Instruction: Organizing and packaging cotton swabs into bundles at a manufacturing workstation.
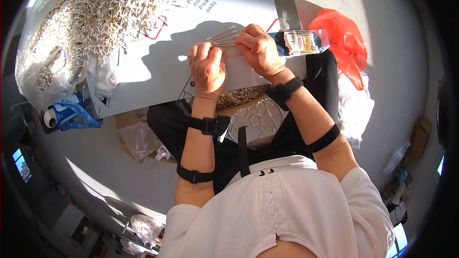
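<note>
White fabric of a shirt [282, 210] fills the near lower frame, and black straps [203, 125] are seen around both forearms and wrists; past these, a shallow cardboard box [258, 114] on the lap is seen to hold loose cotton swabs lying in all directions. Just beyond it, a small fanned bundle of cotton swabs [224, 38] lies between the two hands on a white cardboard sheet [158, 62]; the bundle's tips splay out toward the upper left, above the left hand's knuckles and touching the right hand's fingers. The left hand [207, 68] is curled, its fingers pressed together over the near ends of the swabs, so that they are pinched from the left; the right hand [259, 50] is closed down over the same bundle from the right, fingers bent and pressed on the sticks; how firmly they are gripped cannot be told. Just beside the right hand, to its right, a clear plastic packet [302, 43] filled with aligned swabs is laid on the sheet's edge; a red plastic bag [342, 40] is seen behind it. Farther off at upper left, a large clear bag [52, 62] holding a heaped mass of loose swabs [110, 5] is spread over the sheet.
</note>
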{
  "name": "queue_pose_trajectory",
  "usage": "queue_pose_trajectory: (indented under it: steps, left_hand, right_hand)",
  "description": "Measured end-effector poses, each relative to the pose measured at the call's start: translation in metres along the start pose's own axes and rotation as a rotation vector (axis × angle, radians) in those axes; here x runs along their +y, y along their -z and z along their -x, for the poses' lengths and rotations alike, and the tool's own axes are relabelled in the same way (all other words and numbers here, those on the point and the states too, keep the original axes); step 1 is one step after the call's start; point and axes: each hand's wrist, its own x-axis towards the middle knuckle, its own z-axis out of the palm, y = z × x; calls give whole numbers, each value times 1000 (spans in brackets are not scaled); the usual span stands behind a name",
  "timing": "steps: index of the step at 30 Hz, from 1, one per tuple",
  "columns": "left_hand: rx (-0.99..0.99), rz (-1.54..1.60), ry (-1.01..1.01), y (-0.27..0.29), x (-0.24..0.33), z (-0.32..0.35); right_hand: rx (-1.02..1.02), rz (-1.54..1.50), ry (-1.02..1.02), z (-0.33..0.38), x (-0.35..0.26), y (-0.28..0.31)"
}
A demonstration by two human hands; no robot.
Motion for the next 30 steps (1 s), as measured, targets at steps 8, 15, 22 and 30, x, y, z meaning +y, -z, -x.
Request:
queue_pose_trajectory:
  steps: [8,15,22,30]
  left_hand:
    - [-58,-193,-67,-2,15,-4]
    - [-183,-288,47,-14,16,8]
    - [-244,-249,-14,-2,4,-26]
    - [-242,-269,-33,-12,3,-13]
  right_hand:
    - [-182,125,81,-20,9,10]
    - [-190,-93,-114,-25,13,13]
    - [-117,-201,-274,-21,5,18]
    - [-165,72,3,-13,4,20]
